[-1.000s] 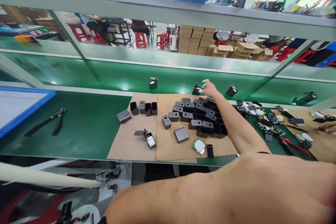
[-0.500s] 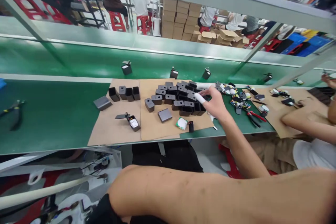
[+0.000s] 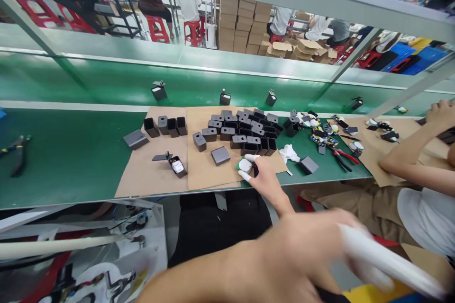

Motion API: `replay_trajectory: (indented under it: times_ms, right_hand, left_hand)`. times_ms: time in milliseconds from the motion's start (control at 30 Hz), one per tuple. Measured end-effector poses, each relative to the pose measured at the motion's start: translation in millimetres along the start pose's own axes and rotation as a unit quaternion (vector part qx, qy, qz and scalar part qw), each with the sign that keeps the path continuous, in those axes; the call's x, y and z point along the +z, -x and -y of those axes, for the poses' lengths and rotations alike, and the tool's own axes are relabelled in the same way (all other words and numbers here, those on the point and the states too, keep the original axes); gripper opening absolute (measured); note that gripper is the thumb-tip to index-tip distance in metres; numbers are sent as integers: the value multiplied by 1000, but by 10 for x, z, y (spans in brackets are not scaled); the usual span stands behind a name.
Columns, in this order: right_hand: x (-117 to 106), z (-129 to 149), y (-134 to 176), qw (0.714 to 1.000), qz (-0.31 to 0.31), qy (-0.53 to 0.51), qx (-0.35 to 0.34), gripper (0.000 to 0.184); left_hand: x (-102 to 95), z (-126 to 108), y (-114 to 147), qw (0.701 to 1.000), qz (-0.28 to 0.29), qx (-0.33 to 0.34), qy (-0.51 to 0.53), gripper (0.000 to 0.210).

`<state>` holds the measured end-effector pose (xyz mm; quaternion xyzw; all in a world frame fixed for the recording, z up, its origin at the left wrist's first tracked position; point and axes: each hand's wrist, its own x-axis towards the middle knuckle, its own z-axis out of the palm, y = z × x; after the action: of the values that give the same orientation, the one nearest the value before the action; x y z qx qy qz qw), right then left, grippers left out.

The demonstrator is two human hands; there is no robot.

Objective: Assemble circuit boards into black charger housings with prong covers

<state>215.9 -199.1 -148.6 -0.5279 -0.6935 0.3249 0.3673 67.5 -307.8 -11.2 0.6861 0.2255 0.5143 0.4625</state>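
Observation:
My right hand (image 3: 266, 177), with white finger cots, closes its thumb and forefinger around a small green circuit board (image 3: 245, 164) bearing a round white pad. Part of a small black piece (image 3: 255, 170) shows beside it under the fingers. Blurred in the foreground, my left hand (image 3: 330, 251) reaches right, away from the bench. Its white-capped forefinger is stretched out, apart from the thumb, and nothing shows between them. Behind my right hand stands a cluster of open black cases (image 3: 245, 125). To the left lies a grey case (image 3: 220, 155), and farther left an opened case with white contents (image 3: 178, 166).
Brown paper (image 3: 209, 177) covers part of the green bench (image 3: 71, 151). Right of the cases lie a crumpled white tissue (image 3: 289, 153), a grey case (image 3: 308, 165), red-handled pliers (image 3: 343, 158) and loose circuit parts (image 3: 323, 137). A co-worker's arm (image 3: 408, 151) rests farther right.
My right hand has moved from the black cases toward me and down onto the circuit board. The left arm has shifted and its hand has come into view at the lower right.

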Motion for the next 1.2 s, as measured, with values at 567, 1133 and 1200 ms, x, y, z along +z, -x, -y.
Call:
replay_trajectory:
  times_ms: [567, 1133, 1200]
  right_hand:
    - [-98, 230, 706, 925, 150, -348, 31, 83]
    - [-84, -106, 321, 982, -167, -72, 55, 42]
    - [-34, -144, 250, 975, -208, -12, 75, 50]
  left_hand:
    - [-316, 1011, 627, 843, -293, -317, 322, 50]
    - [-1252, 1615, 20, 899, -121, -182, -380, 50]
    - [-1240, 1632, 57, 899, -111, -182, -383, 52]
